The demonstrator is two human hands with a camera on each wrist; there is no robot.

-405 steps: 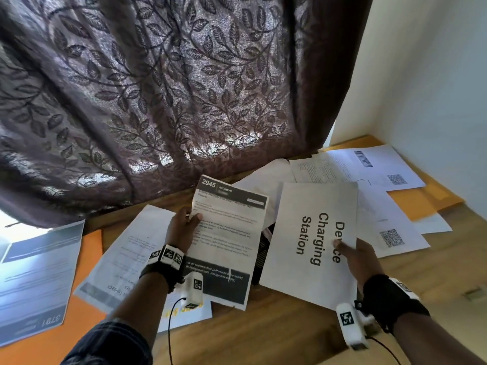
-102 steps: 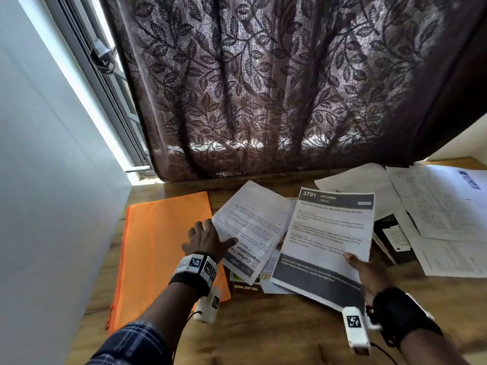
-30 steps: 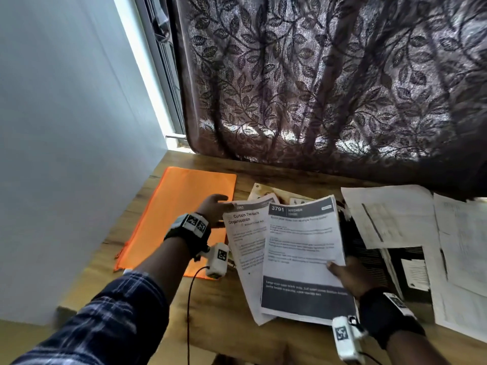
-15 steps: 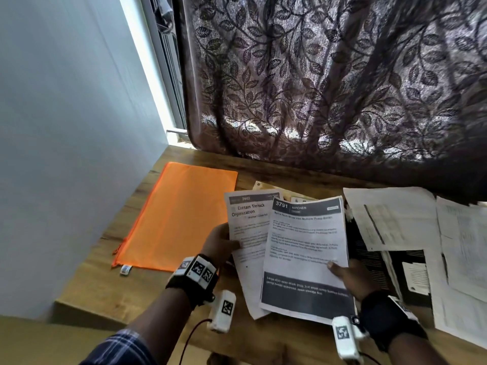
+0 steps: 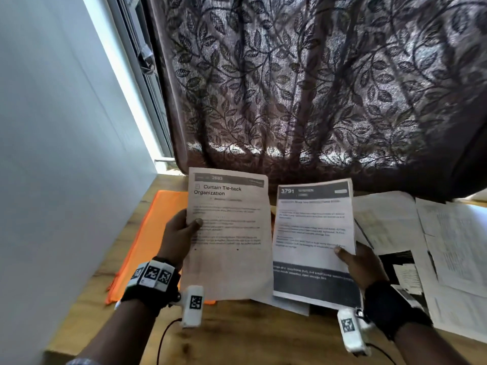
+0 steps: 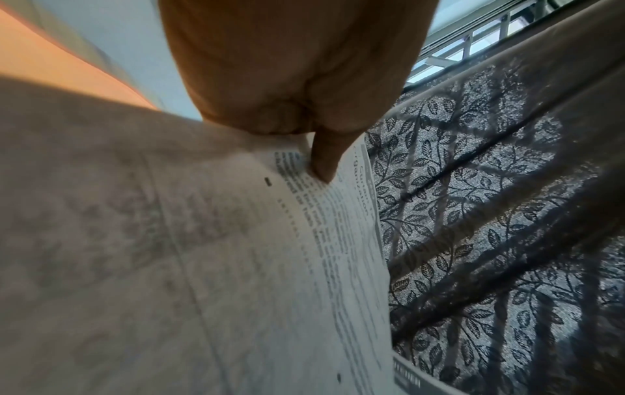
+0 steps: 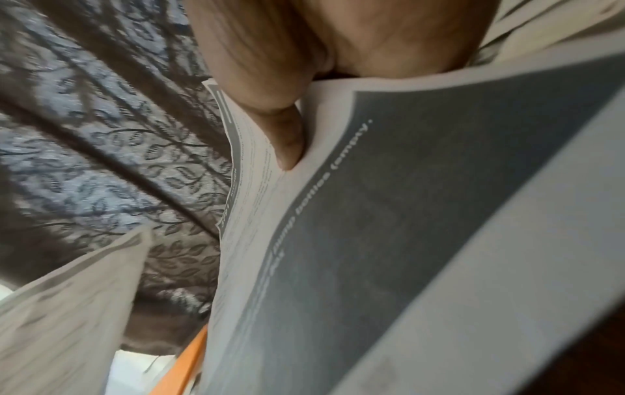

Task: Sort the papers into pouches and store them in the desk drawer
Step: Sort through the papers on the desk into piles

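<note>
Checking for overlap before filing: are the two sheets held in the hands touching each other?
Apart. The head view shows a narrow gap between the Curtain Tie-back sheet in the left hand and the 3791 sheet in the right hand.

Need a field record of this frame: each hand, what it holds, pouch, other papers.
left hand: pinches Curtain Tie-back sheet at its left edge, thumb on front
right hand: pinches 3791 sheet at its right edge
sheets: both raised, side by side, apart
orange pouch: flat on desk, partly behind the left sheet
loose papers: spread on desk at right
drawer: not in view
</note>
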